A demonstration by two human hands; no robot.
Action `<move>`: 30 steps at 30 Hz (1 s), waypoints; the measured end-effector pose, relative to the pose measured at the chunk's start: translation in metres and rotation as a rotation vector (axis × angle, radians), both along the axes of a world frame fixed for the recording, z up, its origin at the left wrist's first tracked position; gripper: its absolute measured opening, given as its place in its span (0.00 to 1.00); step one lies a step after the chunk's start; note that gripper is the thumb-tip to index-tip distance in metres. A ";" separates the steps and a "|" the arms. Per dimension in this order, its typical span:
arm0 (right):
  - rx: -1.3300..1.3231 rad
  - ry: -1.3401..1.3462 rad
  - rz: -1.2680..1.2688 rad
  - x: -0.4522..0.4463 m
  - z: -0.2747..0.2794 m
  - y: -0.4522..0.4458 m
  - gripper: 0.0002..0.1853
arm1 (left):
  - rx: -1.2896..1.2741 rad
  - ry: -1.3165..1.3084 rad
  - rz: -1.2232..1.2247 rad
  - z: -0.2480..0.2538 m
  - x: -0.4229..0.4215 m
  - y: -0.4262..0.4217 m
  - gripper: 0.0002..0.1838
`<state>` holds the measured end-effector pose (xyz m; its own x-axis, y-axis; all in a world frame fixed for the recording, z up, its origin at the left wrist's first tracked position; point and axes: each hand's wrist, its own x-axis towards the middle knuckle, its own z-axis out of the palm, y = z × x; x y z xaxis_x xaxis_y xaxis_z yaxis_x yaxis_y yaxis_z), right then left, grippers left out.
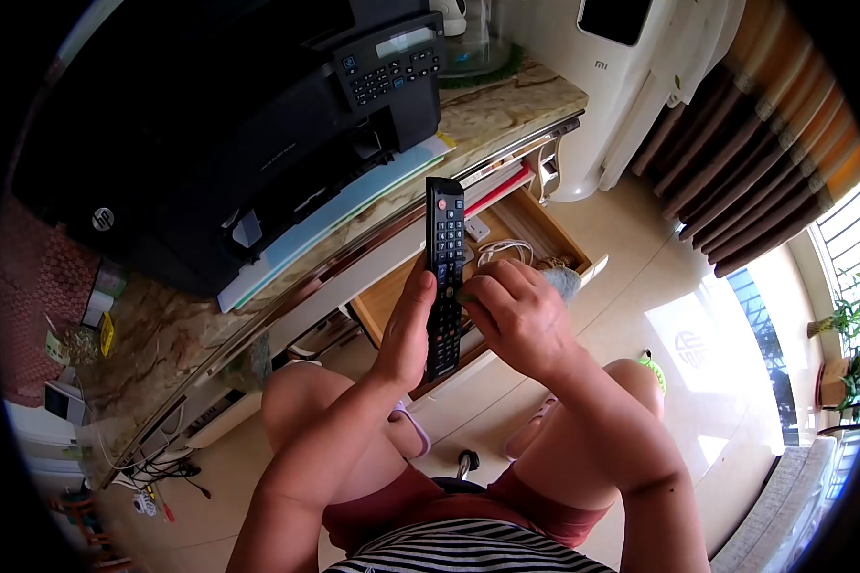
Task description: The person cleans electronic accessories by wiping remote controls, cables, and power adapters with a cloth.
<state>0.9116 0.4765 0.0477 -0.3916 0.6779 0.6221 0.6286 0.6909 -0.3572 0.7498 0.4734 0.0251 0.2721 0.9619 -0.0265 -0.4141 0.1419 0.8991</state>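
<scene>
While the left hand (406,329) grasps the black remote control (446,258) along its left edge, I see the right hand (521,310) close against the other side, so the remote sits between the two. The left thumb lies along the edge, and the rest of that hand wraps behind, out of my sight. The right hand has its fingers curled in, the tips at the right edge about halfway down; from my end I cannot tell whether they pinch the remote, press it or hold some small thing.

The button face is turned up to my camera. Its far end, with the red button and the number keys, juts past both hands, while its near end comes down beside the heel of the left palm, above the lap.

Beneath the remote and the right hand, I make out an open wooden drawer (564,234) with a coiled white cable (506,250) inside. A grey, soft-looking item (564,282) shows just beyond the right knuckles. Over to the left, I have a black printer (258,153) on a marbled countertop (511,103), with papers (306,237) under its front edge.
</scene>
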 end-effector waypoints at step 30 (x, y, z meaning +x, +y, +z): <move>-0.196 0.084 -0.112 0.017 -0.017 0.001 0.06 | 0.119 0.154 0.007 -0.003 0.000 0.001 0.34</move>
<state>0.9290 0.4775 0.0303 -0.2596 0.8250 0.5020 0.6595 0.5312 -0.5319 0.7496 0.4743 0.0218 0.2669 0.9626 0.0468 -0.2711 0.0284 0.9621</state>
